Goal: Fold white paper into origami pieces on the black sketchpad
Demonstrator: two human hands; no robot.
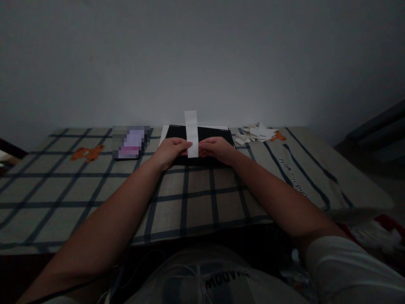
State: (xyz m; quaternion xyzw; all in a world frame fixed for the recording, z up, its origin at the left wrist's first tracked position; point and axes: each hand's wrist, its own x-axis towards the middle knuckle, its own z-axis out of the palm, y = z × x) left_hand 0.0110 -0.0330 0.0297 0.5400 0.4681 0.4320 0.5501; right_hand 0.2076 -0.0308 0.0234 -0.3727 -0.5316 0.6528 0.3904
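Note:
A narrow white paper strip (191, 126) stands upright between my hands, above a flat black folder-like item (209, 133). My left hand (173, 150) pinches the strip's left edge near its lower end, thumb in front. At the right edge, my right hand (218, 148) has its fingertips closed on the same strip. White sheet edges (163, 133) show from under the black item. Both hands partly cover the black item, and what it is exactly cannot be told.
A phone (132, 142), its screen blurred out, lies to the left on the checked tablecloth (104, 185). A loose pile of white paper pieces (257, 133) sits at the back right. Behind the table rises a grey wall (202, 63). The table's front edge is close to my body.

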